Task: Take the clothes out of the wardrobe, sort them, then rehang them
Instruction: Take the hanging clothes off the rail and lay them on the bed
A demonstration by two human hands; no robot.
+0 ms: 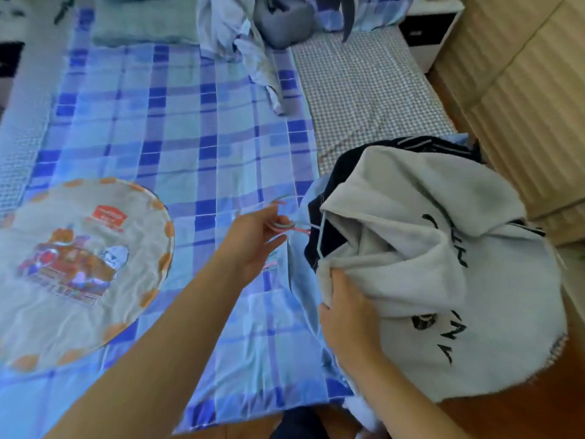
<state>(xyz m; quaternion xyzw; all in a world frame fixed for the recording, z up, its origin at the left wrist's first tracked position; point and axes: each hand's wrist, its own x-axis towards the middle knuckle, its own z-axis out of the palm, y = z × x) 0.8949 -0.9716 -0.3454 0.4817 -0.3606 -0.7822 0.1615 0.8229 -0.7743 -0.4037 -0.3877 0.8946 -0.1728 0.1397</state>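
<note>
Our left hand pinches hanger hooks; right hand grips grey hoodie w/ dark clothes over bed.

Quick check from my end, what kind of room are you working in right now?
Most likely a bedroom. A bed with a blue checked sheet fills the view, a pile of clothes topped by a grey hoodie lies on its edge, and a small bedside cabinet stands beyond.

Only 1 view: a wide-angle camera worn on the head, looking forward and steeply down across the bed. It sits close above both forearms, with wooden floor along the right and bottom edges.
</note>
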